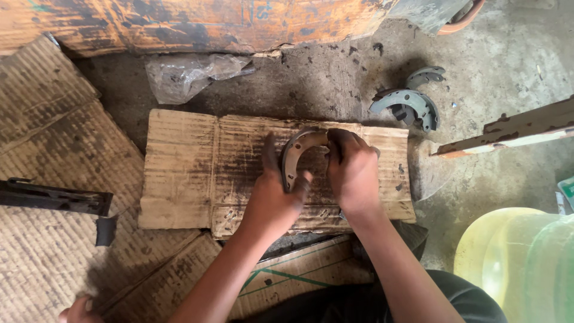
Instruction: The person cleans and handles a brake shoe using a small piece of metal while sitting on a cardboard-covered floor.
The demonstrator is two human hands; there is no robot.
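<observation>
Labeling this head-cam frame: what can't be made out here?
- Brake shoe, head view: its right end is hidden under the right hand; the left hand covers part of the lower end.
- Yellowish container: cut off by right and bottom edges.
- Clear plastic bag: contents too crumpled to tell.
- Spare brake shoes: overlapping, count unclear.
- Hand at bottom left: cut off by frame edge.

Soft daylight, brighter at right (dim left), sharp throughout.
</observation>
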